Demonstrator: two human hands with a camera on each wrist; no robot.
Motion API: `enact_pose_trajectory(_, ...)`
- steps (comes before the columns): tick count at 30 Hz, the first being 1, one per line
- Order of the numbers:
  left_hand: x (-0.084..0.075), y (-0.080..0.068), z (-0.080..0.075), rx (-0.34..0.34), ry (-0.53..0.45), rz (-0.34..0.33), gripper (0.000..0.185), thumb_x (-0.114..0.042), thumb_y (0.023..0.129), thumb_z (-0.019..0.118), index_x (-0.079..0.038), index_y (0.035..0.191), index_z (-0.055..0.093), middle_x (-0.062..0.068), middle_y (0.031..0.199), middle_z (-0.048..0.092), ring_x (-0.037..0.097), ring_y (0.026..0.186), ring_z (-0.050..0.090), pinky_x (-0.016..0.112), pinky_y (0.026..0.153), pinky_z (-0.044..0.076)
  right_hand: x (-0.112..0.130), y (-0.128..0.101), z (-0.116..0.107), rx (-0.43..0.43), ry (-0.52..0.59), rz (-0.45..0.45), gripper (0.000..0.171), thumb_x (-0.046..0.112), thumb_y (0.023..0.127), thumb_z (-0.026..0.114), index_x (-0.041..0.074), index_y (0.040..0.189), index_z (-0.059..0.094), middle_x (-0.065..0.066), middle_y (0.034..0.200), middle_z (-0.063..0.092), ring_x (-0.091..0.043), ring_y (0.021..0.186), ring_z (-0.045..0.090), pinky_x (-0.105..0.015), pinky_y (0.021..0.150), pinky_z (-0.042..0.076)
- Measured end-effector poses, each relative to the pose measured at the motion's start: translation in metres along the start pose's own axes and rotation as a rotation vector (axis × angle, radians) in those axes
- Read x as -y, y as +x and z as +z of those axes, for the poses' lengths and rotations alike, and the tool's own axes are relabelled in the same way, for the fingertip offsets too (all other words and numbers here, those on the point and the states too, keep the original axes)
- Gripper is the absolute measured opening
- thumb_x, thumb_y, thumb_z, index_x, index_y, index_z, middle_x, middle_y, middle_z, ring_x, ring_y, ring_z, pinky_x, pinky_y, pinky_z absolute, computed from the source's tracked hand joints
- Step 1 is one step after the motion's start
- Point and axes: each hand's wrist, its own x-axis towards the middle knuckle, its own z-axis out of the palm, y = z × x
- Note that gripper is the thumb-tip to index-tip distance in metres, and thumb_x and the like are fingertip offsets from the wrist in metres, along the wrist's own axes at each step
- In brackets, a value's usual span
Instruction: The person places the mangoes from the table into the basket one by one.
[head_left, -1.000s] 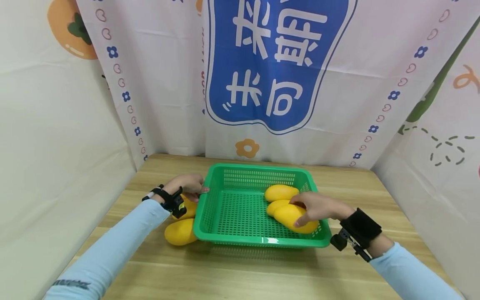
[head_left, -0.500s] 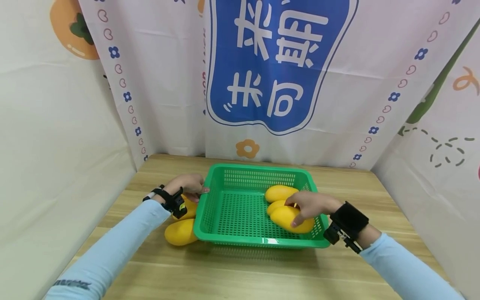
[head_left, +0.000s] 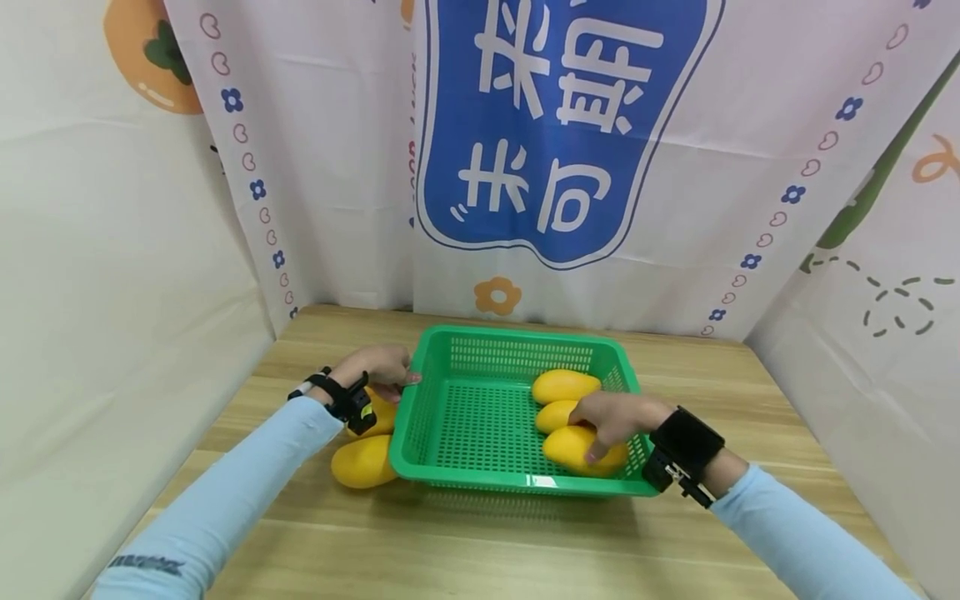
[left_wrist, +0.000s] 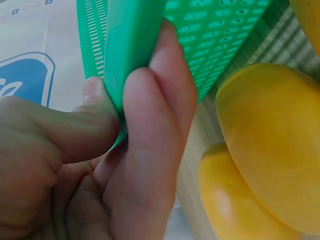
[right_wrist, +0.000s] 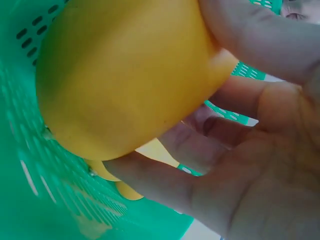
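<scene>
While left hand [head_left: 381, 369] pinches basket rim [left_wrist: 131, 40], right [head_left: 618, 417] holds mango [head_left: 568, 447], room between

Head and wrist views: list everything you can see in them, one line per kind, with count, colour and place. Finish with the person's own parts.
Table: one, light wood, under everything else.
Basket: one, green, on the table.
Fruits in the basket: three, yellow, along its right side.
Fruits outside the basket: three, yellow, left of it; the head view shows only two.
Cloth hangings: count unclear, white with prints, behind and at both sides.
Printed panel: one, blue with white characters, on the back cloth.
Wrist straps: two, black, one per wrist.
Sleeves: two, light blue, on both arms.
Left hand: one, bare, pinching the basket's left rim.
Right hand: one, bare, holding the nearest fruit inside.
</scene>
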Motion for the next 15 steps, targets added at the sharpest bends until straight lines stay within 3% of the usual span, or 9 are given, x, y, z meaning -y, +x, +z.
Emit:
enact_pose_trajectory(11, 0.0013, 0.0004, -0.0004, 0.005, -0.013, 0.006, 0.031, -0.020, 0.107, 0.048, -0.003, 0.086, 0.064, -0.001, 0.067, 0.056, 0.006, 0.053, 0.054, 0.017, 0.057, 0.052, 0.0050, 0.0055, 0.0035, 0.027, -0.054, 0.049, 0.040, 0.018, 0.078, 0.085, 0.008, 0.113, 0.068, 0.002, 0.105, 0.068, -0.012, 0.095, 0.058, -0.039, 0.092, 0.053)
enact_pose_trajectory(15, 0.0018, -0.0014, -0.0003, -0.001, -0.012, 0.012, 0.031, -0.020, 0.106, 0.048, -0.004, 0.083, 0.062, -0.002, 0.065, 0.053, 0.006, 0.053, 0.053, 0.017, 0.056, 0.053, 0.0057, 0.0079, 0.0037, 0.038, -0.051, 0.052, 0.040, 0.018, 0.078, 0.085, 0.008, 0.112, 0.068, 0.002, 0.104, 0.068, -0.012, 0.094, 0.059, -0.039, 0.092, 0.054)
